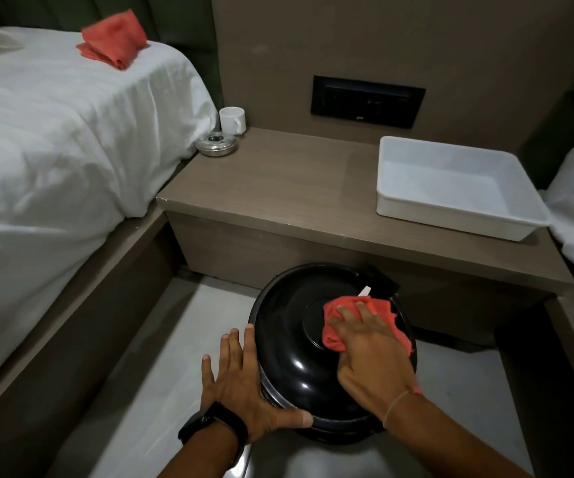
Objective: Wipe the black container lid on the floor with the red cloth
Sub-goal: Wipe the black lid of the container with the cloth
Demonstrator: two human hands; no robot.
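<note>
A round black container stands on the pale floor, its glossy domed lid [292, 315] facing up. My right hand [371, 353] lies flat on the right half of the lid and presses a crumpled red cloth [378, 307] against it; the cloth sticks out past my fingertips. My left hand [244, 381] rests against the container's left side, fingers spread, thumb along the lower rim. A black watch sits on that wrist.
A low brown bedside shelf [278, 188] stands right behind the container, carrying a white tray [399, 208], a white mug [232, 119] and a metal ashtray [216, 144]. A white bed [54, 132] with a second red cloth [113, 39] fills the left. Another bed's edge is at far right.
</note>
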